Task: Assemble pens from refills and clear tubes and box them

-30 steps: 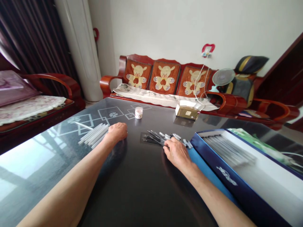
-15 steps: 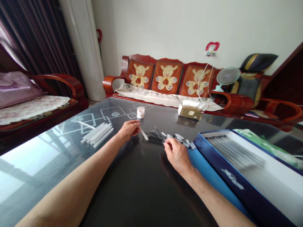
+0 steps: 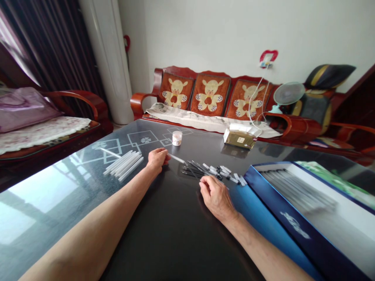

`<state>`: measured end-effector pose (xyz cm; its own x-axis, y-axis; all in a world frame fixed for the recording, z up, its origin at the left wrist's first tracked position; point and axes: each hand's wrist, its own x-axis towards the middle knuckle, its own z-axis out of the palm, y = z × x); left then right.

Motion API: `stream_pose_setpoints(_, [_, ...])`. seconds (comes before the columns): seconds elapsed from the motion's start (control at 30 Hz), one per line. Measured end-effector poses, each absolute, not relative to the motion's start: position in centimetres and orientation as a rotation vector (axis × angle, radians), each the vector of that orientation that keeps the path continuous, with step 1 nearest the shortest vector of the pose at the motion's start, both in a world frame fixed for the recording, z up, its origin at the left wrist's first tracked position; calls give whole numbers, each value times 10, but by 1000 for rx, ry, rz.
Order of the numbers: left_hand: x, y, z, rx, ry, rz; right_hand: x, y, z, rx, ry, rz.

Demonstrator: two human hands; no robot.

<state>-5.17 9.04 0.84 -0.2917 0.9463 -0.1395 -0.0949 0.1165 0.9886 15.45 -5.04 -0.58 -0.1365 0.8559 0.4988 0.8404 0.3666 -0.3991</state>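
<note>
My left hand (image 3: 158, 158) is closed on one end of a translucent white pen barrel (image 3: 177, 158), which points right. In my right hand (image 3: 215, 195), thumb and forefinger pinch a thin dark pen refill (image 3: 193, 173) that slants up and left. Its far tip lies close to the barrel's free end; whether they touch I cannot tell. Behind the right fingers is a pile of black refills (image 3: 191, 168), with several white-and-black pen caps (image 3: 225, 170) beside it. Left of my left hand, several white barrels (image 3: 124, 164) lie in a bundle.
An open blue box (image 3: 272, 207) with assembled-looking pens (image 3: 295, 189) inside stands at the right. A small white jar (image 3: 177, 138) and a tissue box (image 3: 239, 137) stand farther back on the dark glossy table (image 3: 175, 234).
The barrel in my left hand has swung from pointing steeply down to nearly level. My right hand has drawn a refill away from the pile, its tip now toward the barrel.
</note>
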Motion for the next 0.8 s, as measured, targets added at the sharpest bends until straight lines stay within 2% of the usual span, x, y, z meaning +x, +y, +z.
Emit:
stream_pose_setpoints(0.3, [-51,91,8,963,1390,1394,154,-48,-10,-1400,-1990,-104])
stream_pose_setpoints(0.6, [-54,94,7,1270,1316,1619,155,-47,-13,-1408,-1979,-147])
stream_pose_setpoints(0.8, [-50,89,11,1263,1228,1601,155,-47,-13,-1425,-1960,-164])
